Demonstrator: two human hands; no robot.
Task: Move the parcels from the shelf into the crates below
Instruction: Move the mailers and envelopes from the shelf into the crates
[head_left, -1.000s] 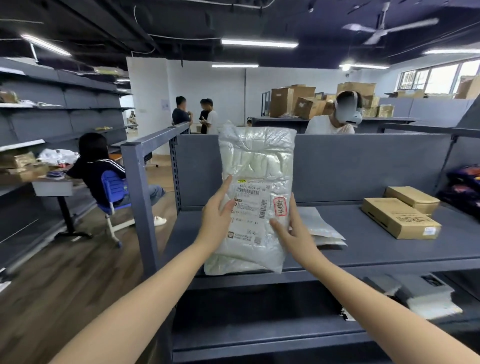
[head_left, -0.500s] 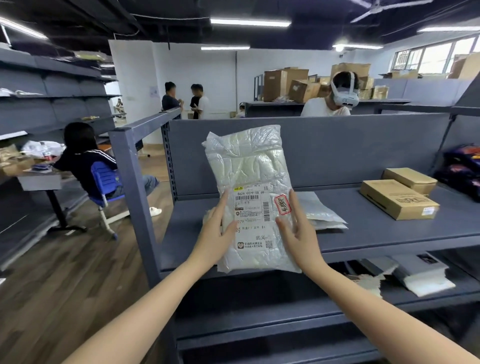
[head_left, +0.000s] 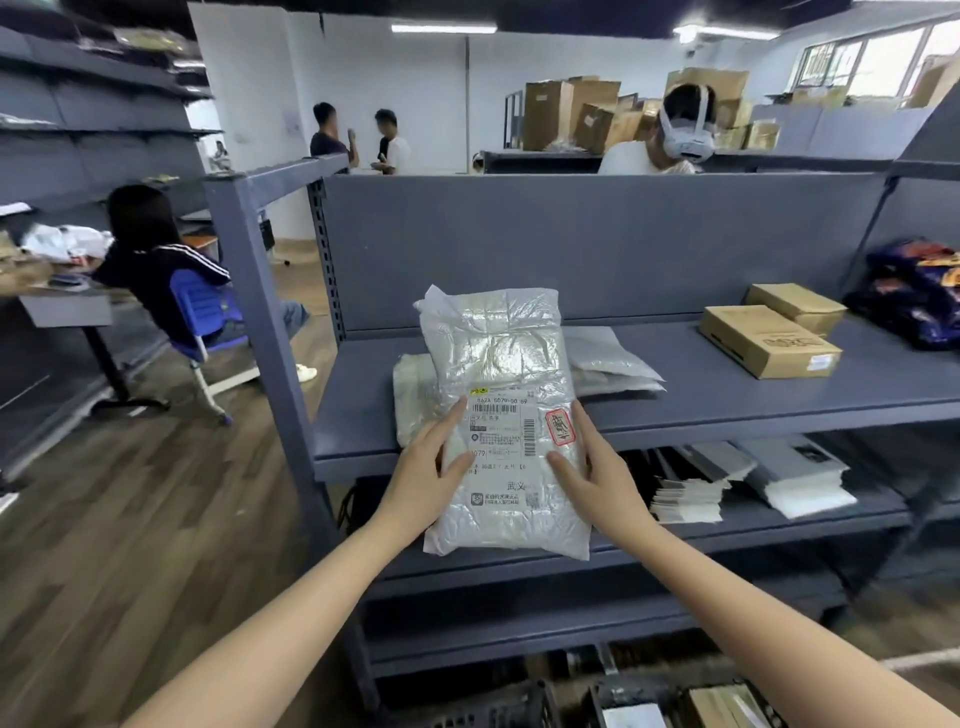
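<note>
At centre, left hand (head_left: 426, 470) and right hand (head_left: 600, 480) clasp fingers (head_left: 453, 415) round 2 sides of the parcel (head_left: 506, 364), likely steadying it for lowering into the crates (head_left: 501, 711) at bottom.

Left: person (head_left: 150, 249) on blue chair (head_left: 202, 306) at a surface (head_left: 67, 309). Behind: two people (head_left: 326, 143) standing, another in a white headset (head_left: 685, 140), stacked cartons (head_left: 566, 111). Wood floor (head_left: 130, 519).

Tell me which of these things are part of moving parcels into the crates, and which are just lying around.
Part of the job: white parcel, held by left hand and right hand; second white parcel, grey mailer and cardboard boxes on the shelf; crates below.

Just lying about: blue chair; cartons at the back; envelope stacks on the lower shelf.
</note>
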